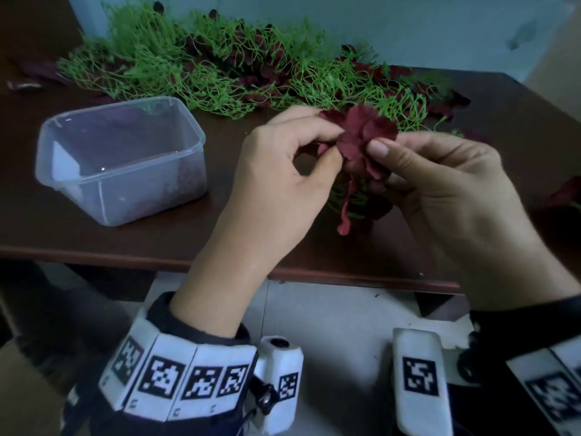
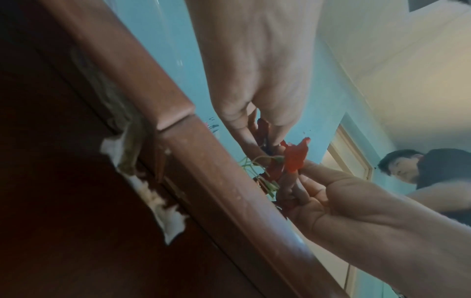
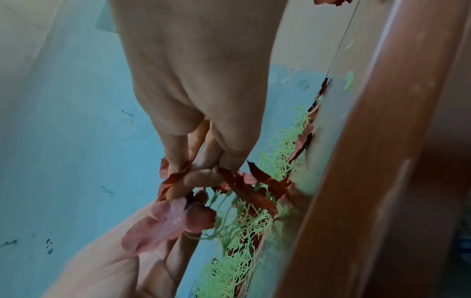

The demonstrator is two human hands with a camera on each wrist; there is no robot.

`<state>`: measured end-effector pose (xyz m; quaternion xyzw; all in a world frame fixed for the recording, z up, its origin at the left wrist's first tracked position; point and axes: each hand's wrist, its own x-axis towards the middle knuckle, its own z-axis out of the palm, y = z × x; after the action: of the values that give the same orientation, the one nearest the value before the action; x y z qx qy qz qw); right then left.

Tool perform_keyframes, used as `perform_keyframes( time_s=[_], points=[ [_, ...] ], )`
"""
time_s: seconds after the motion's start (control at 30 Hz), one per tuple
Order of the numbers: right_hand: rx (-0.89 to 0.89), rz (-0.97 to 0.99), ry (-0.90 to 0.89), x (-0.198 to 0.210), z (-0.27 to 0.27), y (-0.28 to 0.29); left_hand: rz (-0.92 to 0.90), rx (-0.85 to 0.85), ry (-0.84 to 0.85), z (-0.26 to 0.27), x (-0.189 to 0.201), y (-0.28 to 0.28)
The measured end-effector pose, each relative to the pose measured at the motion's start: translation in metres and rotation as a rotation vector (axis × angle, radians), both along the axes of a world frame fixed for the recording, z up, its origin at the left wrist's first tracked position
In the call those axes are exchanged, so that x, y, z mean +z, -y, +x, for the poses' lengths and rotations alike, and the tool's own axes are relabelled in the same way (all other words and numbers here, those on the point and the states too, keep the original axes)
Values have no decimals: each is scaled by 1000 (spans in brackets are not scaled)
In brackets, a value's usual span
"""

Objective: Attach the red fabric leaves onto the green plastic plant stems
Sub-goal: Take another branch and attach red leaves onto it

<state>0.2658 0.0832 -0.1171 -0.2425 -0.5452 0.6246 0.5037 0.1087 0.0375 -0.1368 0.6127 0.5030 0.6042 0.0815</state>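
Nearest the camera, the left hand [image 1: 276,184] and the right hand [image 1: 446,196] met above the front part of the dark wooden table [image 1: 157,243]. Both pinched a red fabric leaf [image 1: 361,136], thumb and fingertips of each hand clamped on its edges, with green plastic stems [image 1: 349,199] and more red leaves hanging below it. To the left stood a clear plastic container [image 1: 119,158]. Farther back, a heap of green stems [image 1: 195,64] mixed with red leaves lay along the table's far side.
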Motion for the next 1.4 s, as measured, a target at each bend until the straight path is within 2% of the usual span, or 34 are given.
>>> perform_keyframes(
  time_s=[0.43,0.53,1.13,1.4],
  points=[
    [16,7,-15,0,-1,1,27,39,-90,3,1,2],
    [32,5,-13,0,0,0,37,2,-111,4,1,3],
    [341,-120,87,-6,7,-10,91,-64,-124,1,-1,4],
    [329,-134,29,-9,9,-13,57,-124,-84,2,3,5]
  ],
)
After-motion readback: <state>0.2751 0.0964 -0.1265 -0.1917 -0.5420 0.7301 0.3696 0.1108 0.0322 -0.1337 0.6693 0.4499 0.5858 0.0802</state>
